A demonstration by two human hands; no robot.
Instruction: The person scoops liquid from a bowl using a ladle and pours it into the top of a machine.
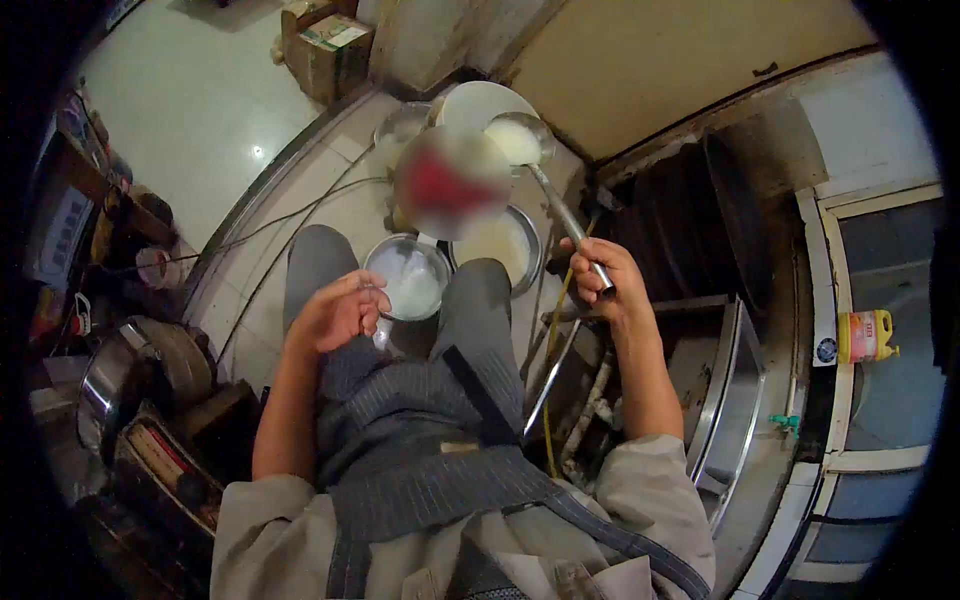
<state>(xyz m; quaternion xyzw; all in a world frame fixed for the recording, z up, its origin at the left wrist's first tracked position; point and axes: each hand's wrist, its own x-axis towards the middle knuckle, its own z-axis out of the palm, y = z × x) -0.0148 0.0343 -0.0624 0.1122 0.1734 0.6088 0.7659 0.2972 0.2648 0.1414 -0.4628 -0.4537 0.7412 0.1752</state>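
My right hand [608,275] is wrapped round the long metal handle of a large ladle [560,200]. Whitish contents fill the ladle's bowl, which sits at the far end among the vessels. My left hand [345,308] hovers over my left thigh with its fingers loosely bent and nothing visible in them. Just beyond it, between my knees, stands a metal pot [418,308] with white, foamy contents. A wider metal basin [535,235] of pale yellowish liquid stands beside my right knee, partly hidden by a blurred red patch.
A white round vessel [485,98] and another metal bowl [400,122] stand farther off. A cable [290,213] crosses the tiles. Dark round drums [690,220] and a metal stand [725,390] are at right, a cardboard box [325,60] beyond, and metal pots [125,375] at left.
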